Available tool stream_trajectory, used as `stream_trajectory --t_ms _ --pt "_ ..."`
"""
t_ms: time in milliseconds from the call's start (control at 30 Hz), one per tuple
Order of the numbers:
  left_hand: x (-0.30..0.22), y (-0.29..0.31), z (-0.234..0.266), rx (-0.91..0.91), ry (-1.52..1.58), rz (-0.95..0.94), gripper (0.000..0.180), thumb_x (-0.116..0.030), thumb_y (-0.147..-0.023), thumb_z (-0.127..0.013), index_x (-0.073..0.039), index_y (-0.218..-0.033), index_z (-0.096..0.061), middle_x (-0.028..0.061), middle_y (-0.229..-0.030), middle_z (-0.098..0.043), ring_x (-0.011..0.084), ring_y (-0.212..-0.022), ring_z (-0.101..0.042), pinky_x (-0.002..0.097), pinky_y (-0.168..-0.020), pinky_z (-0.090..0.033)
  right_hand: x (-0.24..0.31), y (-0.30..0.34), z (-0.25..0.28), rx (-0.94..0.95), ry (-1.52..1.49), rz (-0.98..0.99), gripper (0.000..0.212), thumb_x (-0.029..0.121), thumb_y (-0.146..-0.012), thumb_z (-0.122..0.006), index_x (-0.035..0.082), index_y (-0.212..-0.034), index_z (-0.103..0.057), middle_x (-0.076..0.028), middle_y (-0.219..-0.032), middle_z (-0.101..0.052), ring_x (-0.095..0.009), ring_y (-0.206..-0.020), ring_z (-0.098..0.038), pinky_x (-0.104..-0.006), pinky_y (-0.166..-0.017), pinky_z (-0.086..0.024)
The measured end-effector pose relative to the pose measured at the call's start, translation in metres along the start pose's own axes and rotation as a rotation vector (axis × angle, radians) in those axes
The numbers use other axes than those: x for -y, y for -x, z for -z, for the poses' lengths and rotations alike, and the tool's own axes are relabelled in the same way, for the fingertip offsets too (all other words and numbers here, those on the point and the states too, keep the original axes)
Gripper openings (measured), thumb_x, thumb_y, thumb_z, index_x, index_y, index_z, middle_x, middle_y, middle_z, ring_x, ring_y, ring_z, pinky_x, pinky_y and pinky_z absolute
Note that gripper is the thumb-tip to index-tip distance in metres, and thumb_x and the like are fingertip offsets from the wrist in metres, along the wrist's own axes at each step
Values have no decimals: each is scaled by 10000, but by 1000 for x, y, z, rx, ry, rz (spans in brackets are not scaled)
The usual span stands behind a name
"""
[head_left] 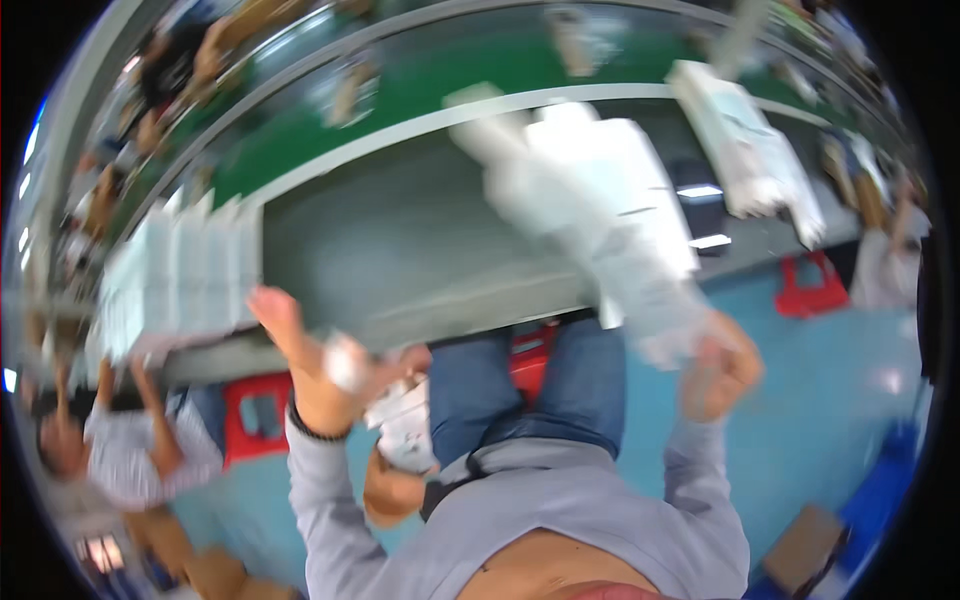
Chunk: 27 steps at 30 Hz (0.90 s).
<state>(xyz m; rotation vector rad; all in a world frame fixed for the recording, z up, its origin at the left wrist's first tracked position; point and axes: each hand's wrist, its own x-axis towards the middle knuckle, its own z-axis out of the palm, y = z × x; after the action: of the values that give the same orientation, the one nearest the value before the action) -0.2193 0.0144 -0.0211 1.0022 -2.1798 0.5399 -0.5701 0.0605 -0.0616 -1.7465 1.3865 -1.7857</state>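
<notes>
My right hand point(718, 372) is closed round the near end of a long white packet in clear plastic wrap point(590, 225), smeared by motion. The packet slants up and left over the grey worktop point(390, 240). My left hand point(325, 370) is apart from it, fingers spread, by the worktop's front edge. A small white blurred patch point(346, 363) shows on the left hand; I cannot tell what it is. Just below lies a white printed piece point(405, 425) beside my thigh. Under the packet, white boxes point(640, 180) lie on the worktop.
A row of pale wrapped packs point(185, 275) stands on the left of the worktop. More long white packets point(740, 145) and a dark glossy object point(700, 205) lie right. Beyond runs a green conveyor belt point(430, 75). Red stools point(810, 285) and co-workers point(150, 440) are at both sides.
</notes>
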Motion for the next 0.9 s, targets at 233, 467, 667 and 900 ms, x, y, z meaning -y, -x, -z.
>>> stream_trajectory --t_ms 233,467,667,900 --pt "-73 -52 -26 779 487 -114 885 -273 -419 -793 -219 -1219 -418 223 -1340 -292 497 -1218 -259 666 -913 -208 -4 18 -23 530 -820 -885 225 80 -858 -547 -74 -1015 -595 -69 -941 -624 -99 -849 -560 -243 -742 -451" --pt "-89 -50 -25 718 524 -209 957 -334 -401 -836 -3 -1190 -408 222 -1132 -486 410 -953 -506 460 -809 -416 -1 17 -15 522 -115 -248 180 101 -859 -535 -13 -964 -627 -103 -704 -638 -135 -628 -619 -231 -573 -466" --pt "-86 -27 -30 495 976 610 849 -231 -519 -853 53 -1193 -420 144 -944 -630 222 -821 -629 315 -691 -490 -4 23 -34 428 -506 -299 327 230 -883 -514 -12 -1099 -548 -138 -931 -630 -205 -802 -630 -277 -688 -475" --pt "-124 7 -53 307 1403 1126 585 -80 -737 -681 21 -1226 -375 93 -1063 -529 163 -865 -551 273 -735 -469 -11 71 -82 151 -322 -491 316 203 -829 -599 -14 -1053 -547 -142 -838 -646 -180 -719 -640 -281 -611 -485"
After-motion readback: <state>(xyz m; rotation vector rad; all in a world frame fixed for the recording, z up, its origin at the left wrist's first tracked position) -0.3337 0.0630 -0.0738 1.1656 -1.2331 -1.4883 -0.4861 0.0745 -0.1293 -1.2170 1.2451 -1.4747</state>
